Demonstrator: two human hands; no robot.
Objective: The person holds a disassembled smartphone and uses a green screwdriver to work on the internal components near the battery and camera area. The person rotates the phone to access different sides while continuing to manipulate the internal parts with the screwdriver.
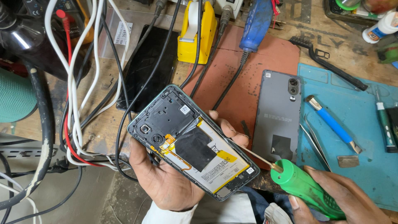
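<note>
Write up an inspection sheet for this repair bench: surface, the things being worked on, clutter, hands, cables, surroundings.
Surface: worn wooden bench with a red mat and a blue mat.
Job's things: opened phone, battery exposed; green screwdriver, tip by the phone's lower edge; grey back cover on the mats.
Clutter: black phone, yellow tape dispenser, black brush, blue-handled tool, tweezers.
Hands: left hand holds the opened phone; right hand grips the green screwdriver.
Cables: white, black and red cables tangled at left, some crossing the black phone.
Surroundings: soldering iron and white bottle at the back.
</note>
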